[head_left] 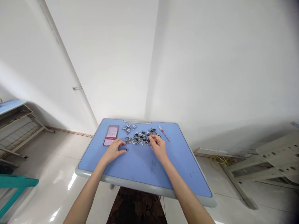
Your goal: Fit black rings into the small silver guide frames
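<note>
My left hand (113, 151) rests low over the blue desktop, its thumb and fingers apart. A small black ring (125, 149) lies at the thumb tip, and another shows by the fingertips; whether the hand touches them I cannot tell. My right hand (159, 147) is at the right part of a pile of small metal fittings (137, 140), several with black round pieces on them. Its thumb and forefinger are pinched together, and what sits between them is too small to name. Behind the pile is a smaller group of silvery metal pieces (127, 127).
A phone (111, 134) with a lit screen lies left of the pile. To the right is a thin screwdriver-like tool (164, 133) with a red and clear handle. The desk (144, 168) stands against a white wall. A green stool (18, 181) is at far left.
</note>
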Demonstrator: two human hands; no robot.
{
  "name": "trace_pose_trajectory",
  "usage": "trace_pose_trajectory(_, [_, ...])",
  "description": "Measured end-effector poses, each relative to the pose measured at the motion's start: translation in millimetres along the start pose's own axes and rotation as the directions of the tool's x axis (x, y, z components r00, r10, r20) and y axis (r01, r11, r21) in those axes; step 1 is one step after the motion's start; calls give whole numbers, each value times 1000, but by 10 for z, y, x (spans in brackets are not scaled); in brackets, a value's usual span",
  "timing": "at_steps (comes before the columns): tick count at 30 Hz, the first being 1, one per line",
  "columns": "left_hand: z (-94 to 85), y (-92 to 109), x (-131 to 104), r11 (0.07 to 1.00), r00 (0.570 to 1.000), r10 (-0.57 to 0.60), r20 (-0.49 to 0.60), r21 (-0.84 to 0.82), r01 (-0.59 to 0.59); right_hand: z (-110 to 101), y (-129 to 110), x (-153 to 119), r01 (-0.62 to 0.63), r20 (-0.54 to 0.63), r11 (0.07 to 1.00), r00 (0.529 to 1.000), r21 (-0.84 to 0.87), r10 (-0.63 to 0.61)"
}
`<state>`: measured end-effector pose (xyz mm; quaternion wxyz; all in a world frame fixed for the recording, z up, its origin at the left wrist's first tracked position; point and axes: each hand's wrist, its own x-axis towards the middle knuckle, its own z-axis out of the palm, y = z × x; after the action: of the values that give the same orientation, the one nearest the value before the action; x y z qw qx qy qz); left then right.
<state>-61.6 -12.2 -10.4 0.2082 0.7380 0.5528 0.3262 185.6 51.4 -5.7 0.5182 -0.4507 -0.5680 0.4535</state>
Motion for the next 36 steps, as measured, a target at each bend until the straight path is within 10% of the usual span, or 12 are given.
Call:
trace_pose_trajectory(21, [396, 366, 668, 892, 988, 88, 126, 431, -134, -91, 82, 56, 46, -35, 985, 998, -169, -52])
trace_pose_trajectory(36, [274, 488, 521, 895, 993, 99, 72, 429, -120, -78, -5, 17, 48, -59, 987, 997, -152, -58])
